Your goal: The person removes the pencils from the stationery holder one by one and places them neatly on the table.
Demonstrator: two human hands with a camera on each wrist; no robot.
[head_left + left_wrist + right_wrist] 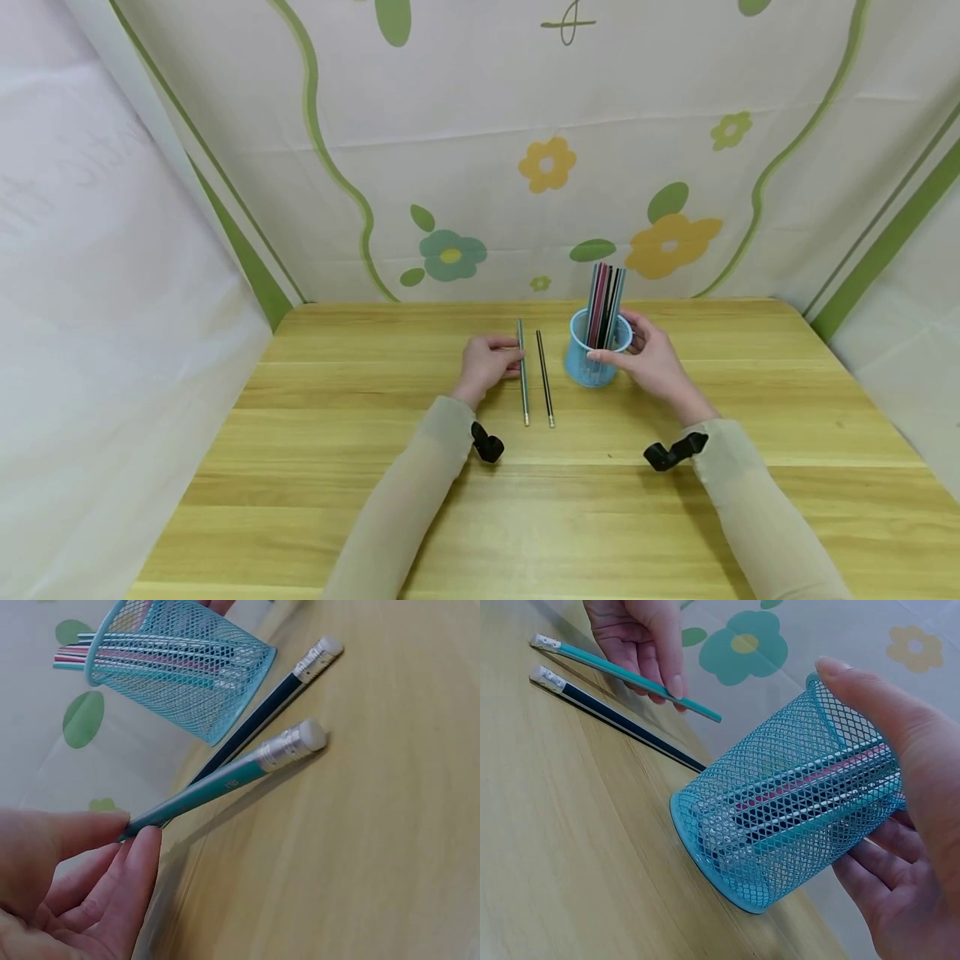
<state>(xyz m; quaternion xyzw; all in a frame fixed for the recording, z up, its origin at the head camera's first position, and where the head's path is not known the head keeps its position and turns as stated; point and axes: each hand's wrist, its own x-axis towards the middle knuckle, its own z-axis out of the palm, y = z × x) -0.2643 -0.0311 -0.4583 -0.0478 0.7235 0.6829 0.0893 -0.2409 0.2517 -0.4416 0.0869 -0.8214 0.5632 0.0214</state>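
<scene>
My left hand (489, 363) pinches a teal pencil (217, 784) between thumb and fingers, with its white eraser end pointing toward me. Beside it on the table lies a black striped pencil (544, 379), its eraser also on the near side. A light blue mesh pencil cup (780, 802) stands to the right of both. Several pencils (604, 304) in pink, black and teal lean inside it, their upper ends above the rim. My right hand (654, 360) grips the cup from its right side, thumb at the rim and fingers around the far side.
The wooden table (315, 467) reaches back to a white cloth (465, 192) printed with flowers and leaves. More white cloth hangs on the left and right. A black wrist camera (487, 444) sits on the left sleeve, another (671, 452) on the right.
</scene>
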